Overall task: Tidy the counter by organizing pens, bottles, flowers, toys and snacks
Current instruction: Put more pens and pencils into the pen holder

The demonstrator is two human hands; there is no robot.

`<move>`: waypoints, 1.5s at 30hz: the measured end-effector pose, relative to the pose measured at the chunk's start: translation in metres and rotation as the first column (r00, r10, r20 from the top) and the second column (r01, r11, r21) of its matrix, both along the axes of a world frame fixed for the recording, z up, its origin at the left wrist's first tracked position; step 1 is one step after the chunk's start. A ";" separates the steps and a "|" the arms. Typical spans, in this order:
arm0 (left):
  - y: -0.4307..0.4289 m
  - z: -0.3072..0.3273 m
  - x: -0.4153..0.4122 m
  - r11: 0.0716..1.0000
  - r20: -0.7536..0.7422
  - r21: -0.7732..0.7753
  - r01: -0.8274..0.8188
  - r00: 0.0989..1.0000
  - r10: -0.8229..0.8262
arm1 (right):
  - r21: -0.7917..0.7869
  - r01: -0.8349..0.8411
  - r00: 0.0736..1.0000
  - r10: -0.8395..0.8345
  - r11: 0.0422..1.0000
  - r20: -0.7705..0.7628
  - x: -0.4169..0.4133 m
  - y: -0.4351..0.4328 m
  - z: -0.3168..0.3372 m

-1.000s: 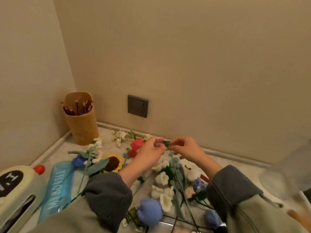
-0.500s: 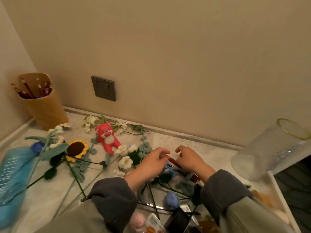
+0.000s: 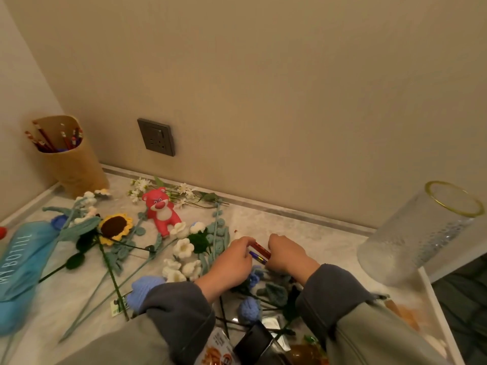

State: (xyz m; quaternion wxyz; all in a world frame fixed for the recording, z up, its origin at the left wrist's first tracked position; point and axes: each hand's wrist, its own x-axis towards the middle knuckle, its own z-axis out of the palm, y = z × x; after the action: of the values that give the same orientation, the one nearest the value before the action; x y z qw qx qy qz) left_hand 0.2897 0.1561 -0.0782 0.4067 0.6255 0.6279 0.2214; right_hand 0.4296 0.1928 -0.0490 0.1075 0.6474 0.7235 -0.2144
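Both hands meet low over the marble counter (image 3: 303,227), among crocheted flowers. My left hand (image 3: 234,262) and my right hand (image 3: 286,255) each pinch an end of a red pen (image 3: 261,249); a blue pen (image 3: 257,256) lies just under it between them. A tan pen holder (image 3: 75,167) with several red pens stands in the back left corner. A red bear toy (image 3: 160,212) lies near a crocheted sunflower (image 3: 116,227). White crocheted flowers (image 3: 183,248) and blue crocheted flowers (image 3: 143,289) lie scattered with long stems.
A blue water bottle (image 3: 22,262) lies at the left edge. A frosted glass vase (image 3: 421,233) with a gold rim stands at the right. Snack packets (image 3: 218,350) lie near the front edge. A wall socket (image 3: 156,137) sits on the back wall.
My hands dropped from chest height, where they held a green stem, down to the counter and now pinch the red pen. The view swung right and down.
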 end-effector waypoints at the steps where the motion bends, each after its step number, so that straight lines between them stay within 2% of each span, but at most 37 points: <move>1: -0.001 0.000 0.000 1.000 -0.009 -0.001 -0.003 1.000 0.003 | -0.007 -0.003 1.000 0.003 1.000 0.004 0.000 -0.001 0.000; 8: -0.004 0.000 -0.001 0.999 0.016 -0.032 -0.043 0.999 0.044 | -0.068 -0.030 0.999 0.032 0.997 0.026 0.000 -0.002 -0.001; 15: -0.004 -0.002 -0.003 0.995 0.085 -0.079 -0.060 0.994 0.067 | 0.115 -0.021 0.999 0.015 0.993 0.052 -0.001 -0.010 -0.006; 22: -0.003 -0.002 -0.004 0.998 0.024 -0.068 -0.015 1.000 0.016 | 0.152 -0.044 0.998 0.036 0.987 0.056 0.000 -0.009 -0.006; 27: -0.002 -0.002 -0.002 0.998 0.025 -0.058 -0.017 1.000 0.019 | 0.171 -0.031 0.998 0.023 0.985 0.051 -0.001 -0.007 -0.012; 32: 0.003 0.003 0.001 0.996 0.051 -0.080 -0.026 0.998 0.031 | 0.147 -0.085 0.996 0.078 0.985 0.052 0.006 -0.004 -0.009; 34: 0.005 0.006 0.004 0.995 0.090 -0.085 -0.047 0.994 0.055 | 0.195 -0.087 0.996 0.091 0.977 -0.008 0.008 -0.003 -0.005; 38: 0.009 0.023 0.008 0.987 0.271 -0.035 -0.156 0.949 0.159 | 0.330 -0.096 0.962 0.173 0.939 -0.212 -0.002 -0.003 0.014; 42: 0.012 0.050 -0.004 0.937 0.511 0.075 -0.342 0.820 0.259 | 0.388 -0.025 0.846 0.226 0.921 -0.482 -0.026 -0.006 0.043; 45: 0.010 0.067 -0.022 0.907 0.633 0.085 -0.413 0.725 0.270 | 0.375 0.023 0.775 0.220 0.927 -0.592 -0.045 -0.006 0.065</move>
State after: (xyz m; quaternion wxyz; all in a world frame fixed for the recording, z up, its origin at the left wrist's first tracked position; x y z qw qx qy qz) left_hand 0.2676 0.1662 -0.0115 0.4664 0.4345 0.5398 0.5497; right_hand 0.3845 0.1866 0.0158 -0.2479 0.5083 0.7780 -0.2737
